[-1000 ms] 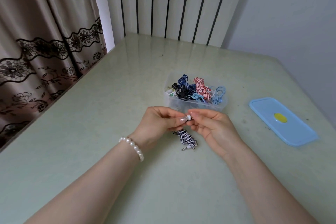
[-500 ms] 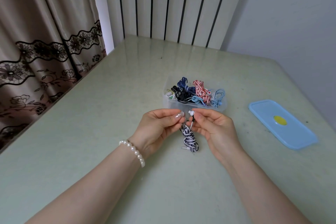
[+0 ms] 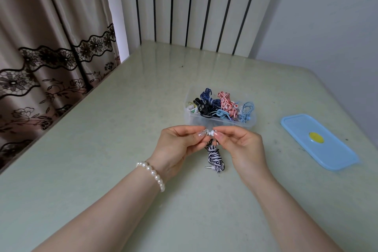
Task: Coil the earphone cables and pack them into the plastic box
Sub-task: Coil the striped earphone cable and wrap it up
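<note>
A black-and-white striped earphone cable [image 3: 215, 157], wound into a bundle, hangs between my hands with its silver jack plug pointing left near the table. My left hand [image 3: 180, 145] and my right hand [image 3: 239, 145] each pinch a white earbud at the top of the bundle, fingertips nearly touching. Just behind them stands the clear plastic box [image 3: 219, 122], holding several coiled cables: dark blue, black, red-and-white striped and light blue.
The box's light blue lid [image 3: 319, 143] with a yellow spot lies flat on the pale green table [image 3: 102, 149] to the right. A patterned curtain hangs along the table's left edge and a striped wall panel stands behind.
The bundle has gone from lying slanted under my hands to hanging straight down. My hands have drawn a little closer to me, still pinching the earbuds.
</note>
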{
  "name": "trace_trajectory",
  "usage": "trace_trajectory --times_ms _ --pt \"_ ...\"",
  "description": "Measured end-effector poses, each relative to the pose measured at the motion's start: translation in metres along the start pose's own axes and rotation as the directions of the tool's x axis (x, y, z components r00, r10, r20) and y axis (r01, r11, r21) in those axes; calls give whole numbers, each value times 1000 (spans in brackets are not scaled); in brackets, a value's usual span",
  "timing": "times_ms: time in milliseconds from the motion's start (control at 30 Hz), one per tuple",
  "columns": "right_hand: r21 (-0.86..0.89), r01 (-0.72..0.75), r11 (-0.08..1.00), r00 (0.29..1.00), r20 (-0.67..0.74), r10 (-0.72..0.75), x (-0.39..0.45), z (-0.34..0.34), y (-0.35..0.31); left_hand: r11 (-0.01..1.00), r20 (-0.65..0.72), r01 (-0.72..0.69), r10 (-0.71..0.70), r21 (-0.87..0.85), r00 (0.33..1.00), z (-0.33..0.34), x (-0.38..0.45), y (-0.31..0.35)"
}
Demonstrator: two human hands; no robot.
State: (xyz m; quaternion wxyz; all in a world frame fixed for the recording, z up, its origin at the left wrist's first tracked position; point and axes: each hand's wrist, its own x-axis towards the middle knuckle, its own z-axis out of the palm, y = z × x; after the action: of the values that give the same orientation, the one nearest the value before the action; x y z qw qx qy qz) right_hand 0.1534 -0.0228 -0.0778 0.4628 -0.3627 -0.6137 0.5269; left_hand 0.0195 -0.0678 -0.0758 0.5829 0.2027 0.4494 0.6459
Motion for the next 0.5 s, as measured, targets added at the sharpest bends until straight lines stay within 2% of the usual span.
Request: trace_trajectory --times_ms 233,500 --pt "-27 88 996 995 -37 -89 -2 0 -2 995 -6 -55 56 85 998 0 0 -3" --pt "-147 101 984 993 -46 -108 -1 1 4 989 8 -77 77 124 997 2 -2 -3"
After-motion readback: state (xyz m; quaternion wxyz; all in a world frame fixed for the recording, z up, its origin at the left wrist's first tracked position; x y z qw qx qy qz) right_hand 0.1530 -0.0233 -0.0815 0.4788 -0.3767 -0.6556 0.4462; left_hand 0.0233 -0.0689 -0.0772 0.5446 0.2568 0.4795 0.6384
